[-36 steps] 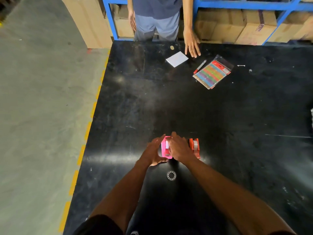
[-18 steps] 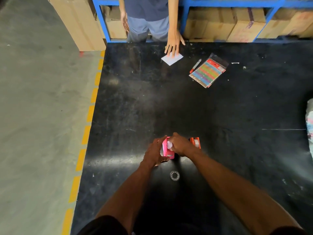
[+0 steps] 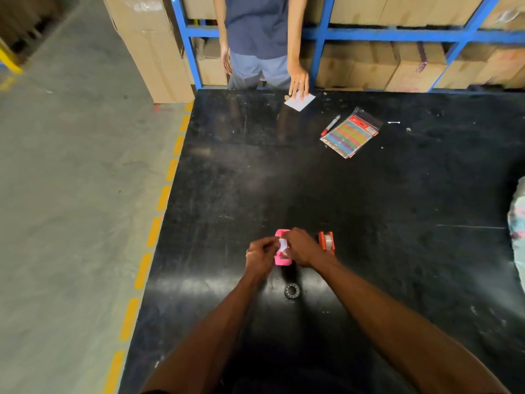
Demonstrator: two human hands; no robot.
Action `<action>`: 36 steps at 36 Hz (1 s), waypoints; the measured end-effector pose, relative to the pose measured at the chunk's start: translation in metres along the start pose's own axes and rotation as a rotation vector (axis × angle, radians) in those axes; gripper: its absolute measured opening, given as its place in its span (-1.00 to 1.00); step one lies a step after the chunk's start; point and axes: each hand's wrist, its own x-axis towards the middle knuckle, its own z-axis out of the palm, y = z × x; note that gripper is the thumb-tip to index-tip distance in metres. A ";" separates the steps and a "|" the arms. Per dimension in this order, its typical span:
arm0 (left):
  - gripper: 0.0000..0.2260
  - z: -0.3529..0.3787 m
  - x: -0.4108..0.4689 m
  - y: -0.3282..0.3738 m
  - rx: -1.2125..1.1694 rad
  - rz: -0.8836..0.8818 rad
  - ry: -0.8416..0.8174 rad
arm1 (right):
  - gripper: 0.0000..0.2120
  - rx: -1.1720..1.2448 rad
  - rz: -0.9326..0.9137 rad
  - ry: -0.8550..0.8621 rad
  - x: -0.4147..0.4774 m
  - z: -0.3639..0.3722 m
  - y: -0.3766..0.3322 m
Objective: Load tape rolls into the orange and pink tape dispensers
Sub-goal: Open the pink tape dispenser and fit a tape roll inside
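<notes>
The pink tape dispenser [image 3: 282, 260] stands on the black table [image 3: 369, 209] between my hands. My left hand [image 3: 260, 255] grips its left side, fingers curled. My right hand [image 3: 301, 247] is closed over its top, pinching a whitish tape roll [image 3: 282, 245] that shows between the fingers. The orange tape dispenser [image 3: 326, 242] stands just to the right, untouched, with a clear roll seated in it. A small clear tape roll [image 3: 292, 291] lies flat on the table, near my forearms.
Across the table a person stands with a hand [image 3: 298, 82] on a white card [image 3: 299, 101]. A red marker [image 3: 330, 125] and a packet of coloured strips [image 3: 350, 133] lie at the far right. A bundled bag [image 3: 517, 223] sits at the right edge. The table's left edge borders the floor.
My hands stayed on the pink dispenser, and the white roll now shows more between my fingers. The other person's hand drew the white card back toward the far edge.
</notes>
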 end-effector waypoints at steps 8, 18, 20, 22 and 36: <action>-0.79 0.015 -0.017 0.001 0.067 0.023 0.024 | -0.80 0.025 0.044 0.000 -0.021 0.005 0.013; -0.80 0.018 -0.021 -0.004 0.036 0.004 -0.022 | -0.89 0.166 0.008 0.052 -0.038 0.010 0.027; -0.82 0.015 -0.020 -0.002 0.031 0.009 -0.048 | -0.89 0.216 -0.025 0.070 -0.039 0.010 0.030; -0.82 0.013 -0.019 -0.002 0.046 0.016 -0.065 | -0.92 0.282 -0.040 0.092 -0.042 0.012 0.038; -0.84 -0.009 -0.013 -0.001 0.013 -0.035 -0.099 | -0.85 0.002 0.231 0.020 -0.068 0.066 0.078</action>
